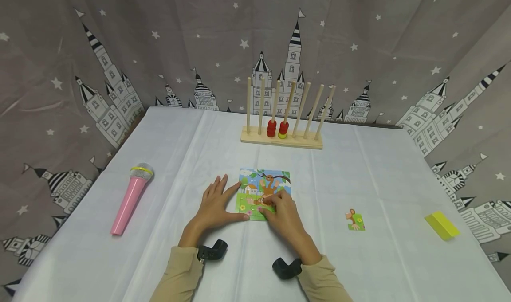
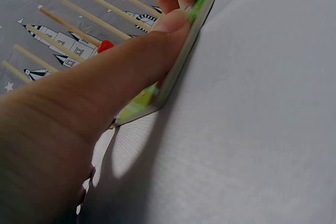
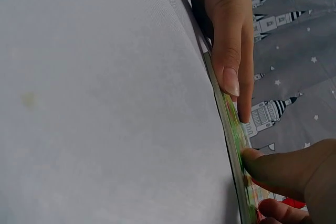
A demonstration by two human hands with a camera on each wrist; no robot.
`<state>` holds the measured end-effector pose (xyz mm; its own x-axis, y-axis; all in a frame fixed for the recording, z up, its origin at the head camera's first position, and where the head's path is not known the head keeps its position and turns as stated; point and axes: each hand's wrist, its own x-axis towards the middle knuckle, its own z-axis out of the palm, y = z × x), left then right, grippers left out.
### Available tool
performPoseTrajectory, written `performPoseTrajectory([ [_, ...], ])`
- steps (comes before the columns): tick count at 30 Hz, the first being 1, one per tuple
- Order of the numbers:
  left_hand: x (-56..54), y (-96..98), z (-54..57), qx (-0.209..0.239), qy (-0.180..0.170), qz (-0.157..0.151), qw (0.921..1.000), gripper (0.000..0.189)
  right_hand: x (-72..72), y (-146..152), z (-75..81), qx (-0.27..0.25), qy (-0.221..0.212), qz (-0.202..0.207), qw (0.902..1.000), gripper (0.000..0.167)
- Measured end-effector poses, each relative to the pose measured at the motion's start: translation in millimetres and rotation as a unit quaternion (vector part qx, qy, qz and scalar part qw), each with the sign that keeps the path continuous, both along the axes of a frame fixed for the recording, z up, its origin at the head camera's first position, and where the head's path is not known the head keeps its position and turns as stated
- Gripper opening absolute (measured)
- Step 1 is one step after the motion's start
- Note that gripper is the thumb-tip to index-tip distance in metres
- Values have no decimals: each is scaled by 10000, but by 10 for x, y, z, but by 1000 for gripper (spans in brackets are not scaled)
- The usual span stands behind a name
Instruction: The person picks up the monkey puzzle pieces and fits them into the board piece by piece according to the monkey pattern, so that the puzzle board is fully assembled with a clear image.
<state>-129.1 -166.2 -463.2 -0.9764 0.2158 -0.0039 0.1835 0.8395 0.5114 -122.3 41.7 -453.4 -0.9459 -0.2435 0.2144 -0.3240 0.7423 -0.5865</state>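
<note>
A jigsaw puzzle [image 1: 247,176] with a monkey and a house lies mid-table; the right hand covers its lower right. My left hand [image 1: 215,206] frames it with fingers spread, index finger at the left edge and thumb along the front edge. In the left wrist view that thumb [image 2: 131,59] touches the puzzle's rim [image 2: 160,103]. My right hand [image 1: 284,213] bends over the puzzle, thumb and index finger pinching at a puzzle piece [image 1: 263,201], largely hidden under the fingers. Its thumb [image 3: 257,161] rests on the surface in the right wrist view. A loose puzzle piece [image 1: 356,221] lies to the right.
Behind the puzzle stands a wooden peg rack [image 1: 281,141] with red and yellow beads. A pink toy microphone [image 1: 129,200] lies on the left, a yellow block [image 1: 442,225] at the far right. A castle-print curtain [image 1: 179,40] hangs behind the white table.
</note>
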Motion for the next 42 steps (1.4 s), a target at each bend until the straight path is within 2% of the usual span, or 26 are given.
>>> performPoseTrajectory([
  [9, 4, 3, -15, 16, -30, -3, 10000, 93, 38, 0, 5, 133, -169, -45, 9998, 22],
  [23, 8, 1, 1, -6, -27, -16, 10000, 93, 157, 93, 88, 468, -230, 354, 9980, 24],
  [31, 6, 2, -15, 10, -15, 2, 10000, 94, 169, 267, 160, 54, -688, 492, 9964, 24],
  [36, 4, 1, -10, 17, -68, 13, 10000, 94, 142, 476, 204, -211, -961, 213, 9949, 24],
  [42, 6, 3, 5, 27, -91, -4, 10000, 94, 107, 884, 233, -102, -1103, -334, 9933, 29],
])
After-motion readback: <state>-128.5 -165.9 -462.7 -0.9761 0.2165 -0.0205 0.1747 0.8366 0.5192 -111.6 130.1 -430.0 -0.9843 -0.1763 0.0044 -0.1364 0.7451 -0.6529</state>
